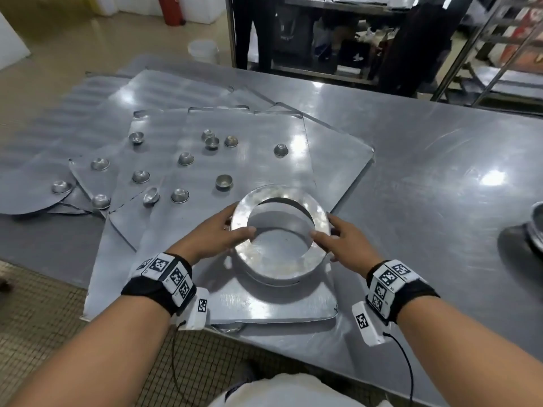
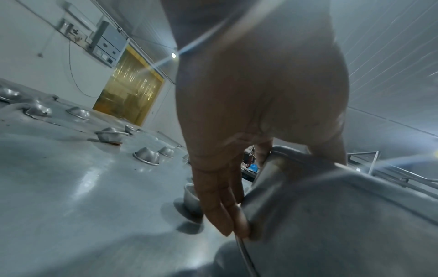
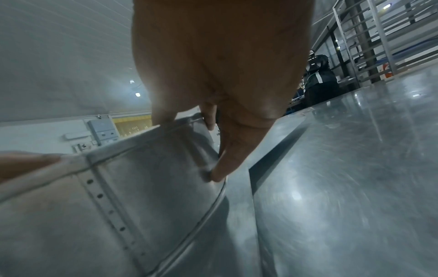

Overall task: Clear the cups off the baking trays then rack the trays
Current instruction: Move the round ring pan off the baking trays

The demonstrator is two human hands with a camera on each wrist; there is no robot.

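Observation:
A round metal container with a wide flat rim stands on the nearest baking tray. My left hand grips its left side, thumb over the rim and fingers on the outer wall. My right hand grips the right side the same way. Several small metal cups lie scattered on the overlapping trays behind and to the left, most upside down. In the left wrist view my fingers press the container wall, with cups beyond. In the right wrist view my fingers hold the riveted wall.
Several trays are piled askew on the steel table. A metal bowl sits at the table's right edge. Beyond the table are a white bucket, a standing person and a tall metal rack.

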